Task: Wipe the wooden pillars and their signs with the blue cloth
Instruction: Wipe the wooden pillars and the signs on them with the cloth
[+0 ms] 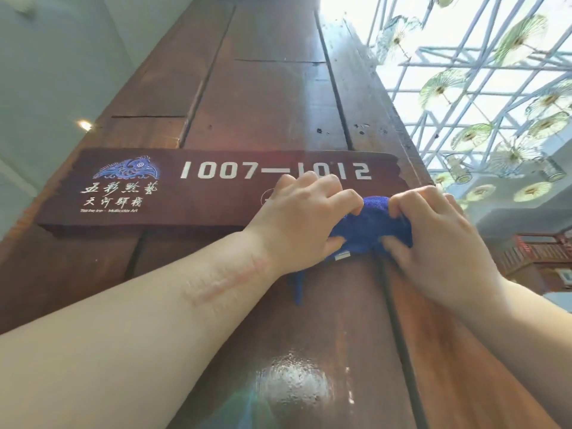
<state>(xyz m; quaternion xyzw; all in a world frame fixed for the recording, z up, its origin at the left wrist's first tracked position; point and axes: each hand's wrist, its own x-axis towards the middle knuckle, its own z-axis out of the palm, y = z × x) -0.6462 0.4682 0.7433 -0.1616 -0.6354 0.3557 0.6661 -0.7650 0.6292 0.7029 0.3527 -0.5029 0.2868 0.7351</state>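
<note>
A tall dark wooden pillar [266, 97] rises right in front of me. A dark red wooden sign [192, 190] is fixed across it, with white numbers 1007—1012, a blue fish emblem and white characters. The bunched blue cloth [370, 226] sits against the sign's lower right part. My left hand [305, 216] grips the cloth's left side with curled fingers. On the cloth's right side, my right hand [441, 239] pinches it. A strip of cloth hangs below my left wrist, and a small white label shows under the cloth.
A black cable [399, 332] runs down a groove in the pillar below the cloth. A glossy glare patch [294, 382] shines low on the wood. To the right is a glass roof with white beams and hanging paper umbrellas [520, 38]. A pale wall [46, 72] stands left.
</note>
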